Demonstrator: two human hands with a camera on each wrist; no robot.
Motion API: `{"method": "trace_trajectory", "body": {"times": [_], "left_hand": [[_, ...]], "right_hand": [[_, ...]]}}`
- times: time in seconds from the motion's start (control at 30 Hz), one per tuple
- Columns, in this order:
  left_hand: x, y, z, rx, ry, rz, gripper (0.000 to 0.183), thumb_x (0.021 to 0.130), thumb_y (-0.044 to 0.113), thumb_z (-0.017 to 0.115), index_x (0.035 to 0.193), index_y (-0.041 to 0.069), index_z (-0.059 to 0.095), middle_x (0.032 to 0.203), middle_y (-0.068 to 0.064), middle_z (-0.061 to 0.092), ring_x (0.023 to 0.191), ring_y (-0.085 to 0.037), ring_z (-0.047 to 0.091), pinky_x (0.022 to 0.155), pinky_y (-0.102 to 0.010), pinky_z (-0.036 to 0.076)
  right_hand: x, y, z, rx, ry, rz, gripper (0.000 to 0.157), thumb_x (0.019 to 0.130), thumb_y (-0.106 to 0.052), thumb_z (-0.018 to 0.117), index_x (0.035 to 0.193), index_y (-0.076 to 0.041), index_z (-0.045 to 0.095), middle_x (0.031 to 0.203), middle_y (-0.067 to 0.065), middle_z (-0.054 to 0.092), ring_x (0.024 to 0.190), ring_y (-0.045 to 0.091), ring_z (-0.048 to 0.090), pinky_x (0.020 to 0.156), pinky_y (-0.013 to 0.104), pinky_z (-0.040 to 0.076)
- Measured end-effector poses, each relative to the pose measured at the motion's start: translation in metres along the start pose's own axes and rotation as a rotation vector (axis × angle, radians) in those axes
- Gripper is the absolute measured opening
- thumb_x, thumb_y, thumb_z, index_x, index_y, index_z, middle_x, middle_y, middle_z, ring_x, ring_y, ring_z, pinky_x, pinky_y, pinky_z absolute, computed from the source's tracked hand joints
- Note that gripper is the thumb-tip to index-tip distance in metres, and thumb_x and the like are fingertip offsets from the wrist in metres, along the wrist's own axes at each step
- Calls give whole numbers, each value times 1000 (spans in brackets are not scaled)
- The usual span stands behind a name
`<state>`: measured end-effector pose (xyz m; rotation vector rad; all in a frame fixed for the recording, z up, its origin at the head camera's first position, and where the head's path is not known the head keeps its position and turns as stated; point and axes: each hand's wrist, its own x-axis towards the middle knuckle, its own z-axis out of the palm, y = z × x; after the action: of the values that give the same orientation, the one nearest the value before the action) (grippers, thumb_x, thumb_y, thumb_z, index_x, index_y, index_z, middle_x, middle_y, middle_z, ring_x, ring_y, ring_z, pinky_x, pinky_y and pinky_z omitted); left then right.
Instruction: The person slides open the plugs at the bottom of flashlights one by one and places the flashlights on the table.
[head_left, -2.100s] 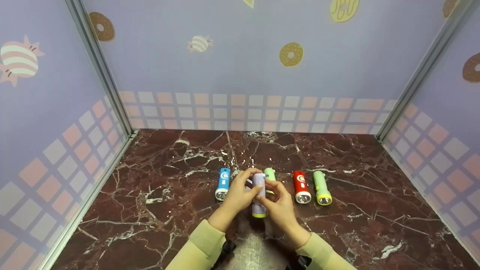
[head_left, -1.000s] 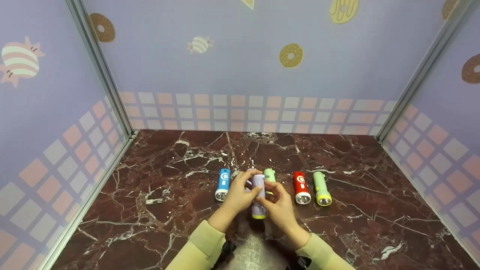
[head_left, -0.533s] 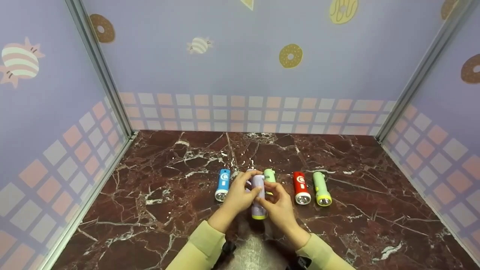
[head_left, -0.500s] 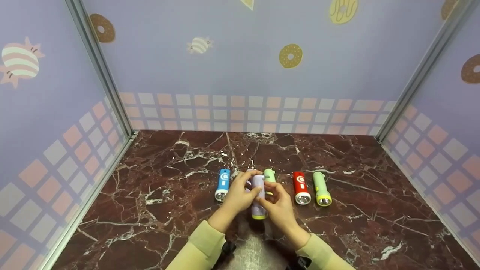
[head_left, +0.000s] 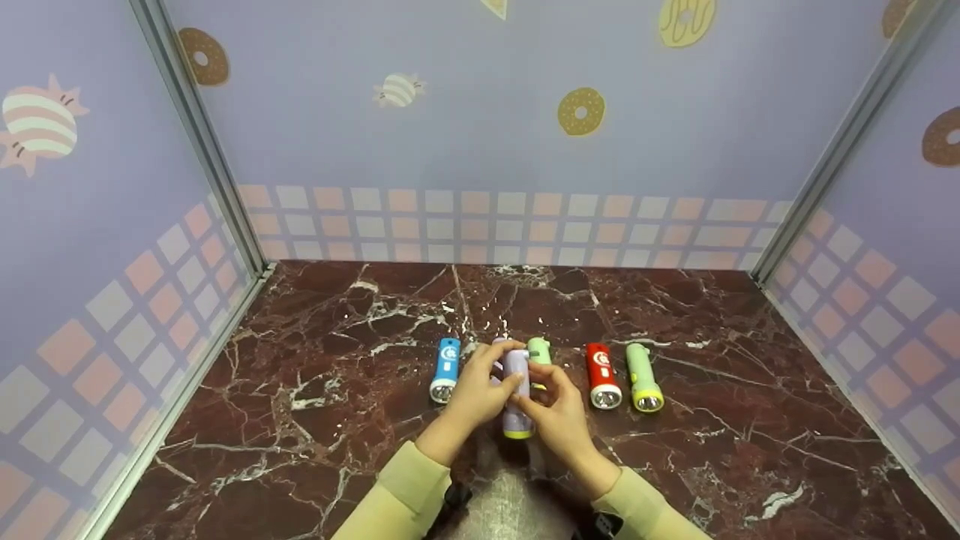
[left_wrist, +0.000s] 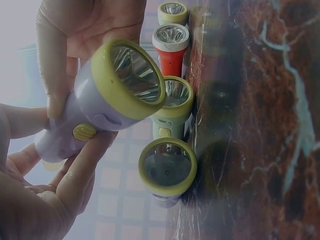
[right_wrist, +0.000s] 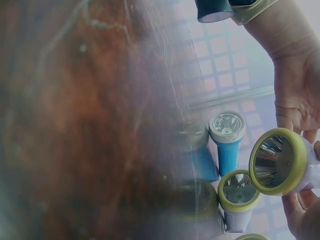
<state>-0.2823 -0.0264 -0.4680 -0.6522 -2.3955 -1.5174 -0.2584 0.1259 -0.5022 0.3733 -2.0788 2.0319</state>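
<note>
A purple flashlight [head_left: 516, 364] with a yellow-green head ring is held above the table between both hands. My left hand [head_left: 478, 386] grips its body with thumb and fingers from the left. From the right, my right hand [head_left: 559, 411] holds it, thumb on the upper side. In the left wrist view a fingertip lies beside the yellow switch [left_wrist: 84, 132], and the lens [left_wrist: 136, 72] looks unlit. Behind the hands, a second purple flashlight [left_wrist: 168, 167] lies on the table, mostly hidden in the head view. A green flashlight [head_left: 539, 350] lies next to it, partly covered by the right hand.
On the dark red marble table [head_left: 360, 450], a blue flashlight [head_left: 445, 369] lies to the left. A red flashlight [head_left: 602, 375] and another green flashlight [head_left: 644, 377] lie to the right. Patterned panels [head_left: 480, 135] enclose the back and sides.
Both hands keep their hold on the purple flashlight and hardly shift. The other flashlights stay where they were.
</note>
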Motion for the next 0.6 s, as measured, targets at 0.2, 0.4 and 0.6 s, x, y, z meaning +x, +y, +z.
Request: {"method": "trace_trajectory", "body": {"times": [0.2,0.4,0.6], "left_hand": [[-1,-1,1,-22,3,15,41,88,9,72,128,6,64,110,-19,62,93,-29,62,85,-50,58],[0,-1,3,-41,19,24,42,89,12,72,130,4,64,112,-19,63,101,-29,61,86,-42,59],[0,0,5,-135,44,0,47,91,14,74,134,2,59,122,-22,66,109,-35,63,91,-49,58]], "right_hand": [[0,0,1,-4,19,6,48,84,8,74,127,14,53,123,35,64,98,21,71,84,27,61],[1,1,0,18,35,12,48,83,11,71,127,15,52,124,36,63,98,19,71,83,28,62],[2,0,-1,31,67,12,48,84,10,70,128,14,51,129,35,61,103,20,70,87,27,60]]}}
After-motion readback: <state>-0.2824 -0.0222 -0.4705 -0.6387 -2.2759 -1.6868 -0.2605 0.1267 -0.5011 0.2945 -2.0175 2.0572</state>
